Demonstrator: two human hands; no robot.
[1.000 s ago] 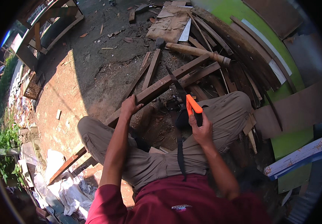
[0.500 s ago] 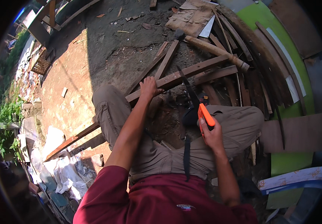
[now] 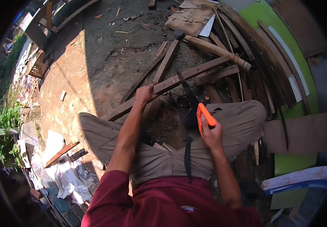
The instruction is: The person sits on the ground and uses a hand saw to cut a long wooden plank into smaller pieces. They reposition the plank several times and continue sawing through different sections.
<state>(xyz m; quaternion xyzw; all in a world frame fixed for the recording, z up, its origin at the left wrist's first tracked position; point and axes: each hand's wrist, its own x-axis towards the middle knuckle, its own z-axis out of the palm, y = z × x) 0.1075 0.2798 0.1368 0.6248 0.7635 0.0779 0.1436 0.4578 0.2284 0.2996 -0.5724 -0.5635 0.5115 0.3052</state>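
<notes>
My left hand [image 3: 145,94] grips a long wooden plank [image 3: 197,72] that runs diagonally across the dirt in front of my knees. My right hand [image 3: 211,132] is closed on the orange handle of a hand saw [image 3: 204,115]. The saw's dark blade [image 3: 188,89] slants up and left and meets the plank just right of my left hand. I am crouched low, with both knees in tan trousers spread either side of the plank.
A pile of scrap planks [image 3: 243,75] and a thick round pole [image 3: 216,51] lies ahead and to the right. Green boards [image 3: 284,49] and a brown panel [image 3: 303,132] stand at the right. Flattened cardboard [image 3: 190,15] lies ahead, white rubble bags [image 3: 67,178] at lower left.
The view has tilted so the plank and hands sit higher and more central. My left hand stays on the plank and the saw remains against it, the handle moving slightly.
</notes>
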